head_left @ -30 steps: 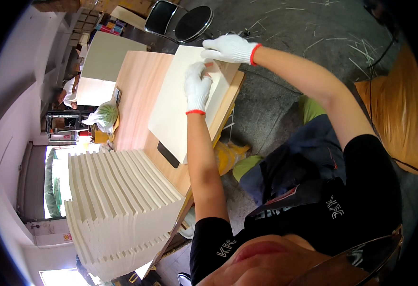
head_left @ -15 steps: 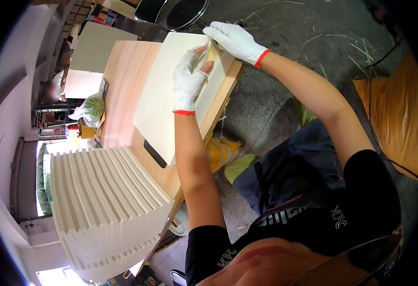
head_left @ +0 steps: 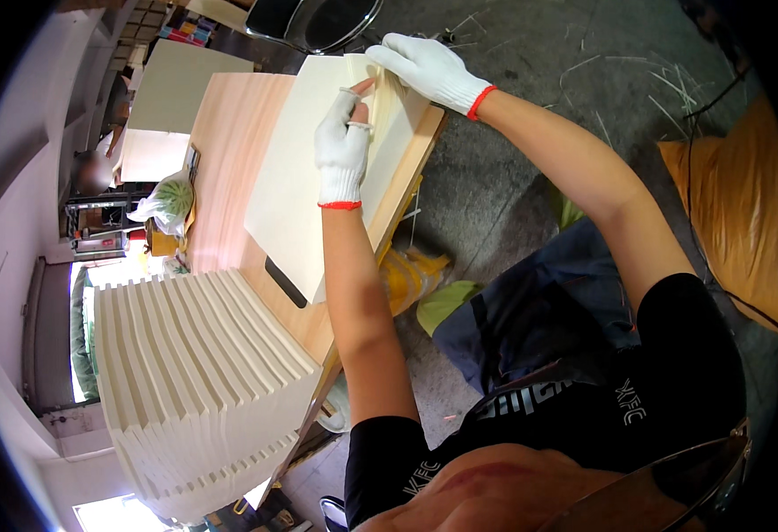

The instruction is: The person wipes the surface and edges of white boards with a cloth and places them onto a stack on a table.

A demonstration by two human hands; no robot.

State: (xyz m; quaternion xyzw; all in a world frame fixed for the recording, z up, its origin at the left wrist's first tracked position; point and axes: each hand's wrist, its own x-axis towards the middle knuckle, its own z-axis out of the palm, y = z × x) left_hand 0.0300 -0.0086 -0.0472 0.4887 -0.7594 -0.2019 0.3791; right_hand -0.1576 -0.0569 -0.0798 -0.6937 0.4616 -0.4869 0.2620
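Sheets (head_left: pixel 287 168) lie on the table (head_left: pixel 229 115), long axis roughly parallel to its near edge, far end pointing toward the chair (head_left: pixel 331 22). Right hand (head_left: pixel 429 71): fingers grasp the fanned far corner. Left hand (head_left: pixel 343 146): fingers bent at the edge; grip cannot be told. Handling appears unfinished; whether the layered pile (head_left: pixel 203 355) is done or pending is unclear.

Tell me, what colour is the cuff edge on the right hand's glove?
On the right hand, the cuff edge is red; the head view shows it best.
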